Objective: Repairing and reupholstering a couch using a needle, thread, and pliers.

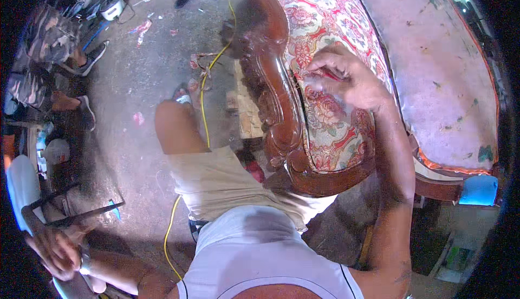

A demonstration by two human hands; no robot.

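Observation:
My right hand [352, 79] is over a seat covered in floral cloth [327, 117], near the dark cord edging along its carved wooden frame [281, 104]. Its thumb and fingers are drawn together around something small and reddish that I cannot make out. The frame is glossy reddish brown and ends in a scroll close to my knees. At the lower left, my left hand [57, 253] is beside a pale curved object [24, 185] and a dark angular bar [86, 212]. Its fingers are blurred, so I cannot tell whether they grip anything.
A yellow cable [215, 60] runs along the concrete floor past my leg. To the right stands a pale, stained padded panel [433, 76] with an orange edge, and a blue block [479, 190] at its corner. A seated person [46, 66] is at the left, near a white pot [112, 7].

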